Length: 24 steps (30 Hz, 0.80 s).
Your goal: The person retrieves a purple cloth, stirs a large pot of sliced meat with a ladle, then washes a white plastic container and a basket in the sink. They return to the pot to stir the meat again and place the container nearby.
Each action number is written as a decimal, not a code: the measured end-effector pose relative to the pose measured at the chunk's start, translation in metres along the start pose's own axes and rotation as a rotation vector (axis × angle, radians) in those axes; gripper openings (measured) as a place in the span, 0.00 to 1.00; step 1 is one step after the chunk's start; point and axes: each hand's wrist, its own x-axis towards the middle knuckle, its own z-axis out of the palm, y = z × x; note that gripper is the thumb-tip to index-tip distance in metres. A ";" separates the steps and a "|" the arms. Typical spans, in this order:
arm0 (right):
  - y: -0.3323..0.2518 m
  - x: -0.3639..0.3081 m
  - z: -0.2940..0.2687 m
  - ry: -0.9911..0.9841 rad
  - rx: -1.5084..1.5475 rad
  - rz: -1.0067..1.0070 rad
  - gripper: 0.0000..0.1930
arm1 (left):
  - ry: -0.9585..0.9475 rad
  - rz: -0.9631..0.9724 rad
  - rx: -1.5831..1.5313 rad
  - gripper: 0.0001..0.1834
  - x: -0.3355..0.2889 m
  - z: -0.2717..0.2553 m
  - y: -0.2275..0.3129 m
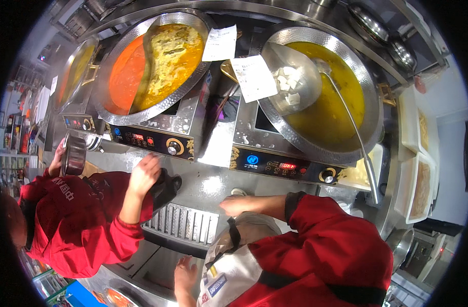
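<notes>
My right hand (235,205) is in front of my apron, below the cooker edge. Its fingers look curled in, with nothing visible in them. Lower down beside the apron (241,273), my left hand (185,273) has its fingers slightly apart and holds nothing. Beyond my right hand, a hammered metal pot (372,110) of yellow broth (328,120) stands on an induction cooker (295,169). A large ladle (308,84) holding white cubes (287,79) rests in it, its long handle (359,135) leaning over the near rim. Neither hand touches the ladle.
At left, a co-worker in red (80,220) holds a metal pan (74,153). A divided pot (165,110) holds red and yellow broth. Paper slips (254,77) hang between the pots. White trays (420,192) stand at right. A floor grate (185,223) lies below.
</notes>
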 end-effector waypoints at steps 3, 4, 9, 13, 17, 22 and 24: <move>0.008 0.003 0.004 0.017 0.001 0.003 0.12 | -0.018 -0.014 0.017 0.22 0.001 -0.002 0.000; 0.009 0.006 0.005 -0.001 -0.003 -0.001 0.13 | -0.009 -0.001 0.038 0.22 0.000 -0.004 0.000; -0.002 0.023 0.005 -0.142 -0.131 -0.012 0.13 | 0.068 -0.059 -0.011 0.22 -0.018 -0.006 -0.002; -0.026 0.039 0.007 -0.151 -0.234 -0.110 0.15 | 0.145 -0.169 -0.077 0.23 -0.048 -0.004 -0.010; -0.060 0.064 0.026 -0.218 -0.346 -0.189 0.16 | 0.263 -0.183 -0.168 0.25 -0.094 0.010 -0.032; -0.109 0.088 0.069 -0.275 -0.343 -0.222 0.17 | 0.382 -0.321 -0.290 0.23 -0.180 0.053 -0.077; -0.116 0.088 0.075 -0.297 -0.405 -0.074 0.17 | 0.415 -0.365 -0.234 0.23 -0.208 0.066 -0.098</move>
